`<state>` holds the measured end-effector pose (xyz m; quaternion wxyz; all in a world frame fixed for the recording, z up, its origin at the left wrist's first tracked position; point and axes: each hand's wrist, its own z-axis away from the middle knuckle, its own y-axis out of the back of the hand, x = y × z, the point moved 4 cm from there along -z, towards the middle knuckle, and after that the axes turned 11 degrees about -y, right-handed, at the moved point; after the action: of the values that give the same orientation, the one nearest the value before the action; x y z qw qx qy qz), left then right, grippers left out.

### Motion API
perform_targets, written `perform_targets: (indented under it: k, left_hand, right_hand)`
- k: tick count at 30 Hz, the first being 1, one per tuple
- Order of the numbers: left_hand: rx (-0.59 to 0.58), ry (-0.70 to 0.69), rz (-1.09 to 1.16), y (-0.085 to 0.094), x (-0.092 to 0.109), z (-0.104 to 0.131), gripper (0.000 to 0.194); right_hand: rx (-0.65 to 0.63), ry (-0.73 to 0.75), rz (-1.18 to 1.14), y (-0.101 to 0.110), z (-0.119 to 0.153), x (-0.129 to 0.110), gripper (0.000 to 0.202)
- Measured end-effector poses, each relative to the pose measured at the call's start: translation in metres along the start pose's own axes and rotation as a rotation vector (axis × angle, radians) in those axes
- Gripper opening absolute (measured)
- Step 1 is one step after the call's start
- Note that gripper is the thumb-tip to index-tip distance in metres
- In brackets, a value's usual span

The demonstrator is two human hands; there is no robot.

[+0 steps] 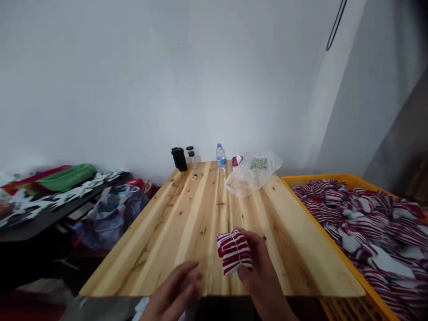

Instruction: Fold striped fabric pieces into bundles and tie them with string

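My right hand [260, 265] grips a rolled bundle of red-and-white striped knitted fabric [234, 252] from its right side. A thin white band runs around the middle of the bundle, which is held just above the near part of the wooden table [187, 223]. To its left, my left hand [180, 287] is by the table's near edge, apart from the bundle. Its fingers are loosely bent and somewhat blurred, the thumb stands off from them, and nothing shows in it.
Right of the table, a yellow crate [312, 214] is full of similar striped pieces [364, 223]. Toward the wall stand a black cup [179, 159], a water bottle [220, 157] and a clear plastic bag [249, 176] with pale strands. At left are a grey bag [109, 220] and a green basket [68, 178].
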<state>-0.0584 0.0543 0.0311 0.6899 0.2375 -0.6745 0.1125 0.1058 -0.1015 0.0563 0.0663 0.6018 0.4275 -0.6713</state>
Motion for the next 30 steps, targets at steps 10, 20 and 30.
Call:
perform_targets:
  k: [10,20,30]
  left_hand:
    - [-0.127,-0.313,0.453,-0.073,0.060,-0.036,0.066]
    - [0.035,-0.114,0.717,-0.056,0.032,-0.052,0.034]
    - [-0.131,-0.092,0.569,-0.019,0.044,-0.057,0.052]
  right_hand:
    - [-0.023,-0.030,0.121,0.002,0.010,0.012,0.060]
    - [-0.097,-0.035,0.184,-0.006,-0.008,0.025,0.052]
    - [-0.309,-0.047,0.415,-0.034,-0.031,0.007,0.035]
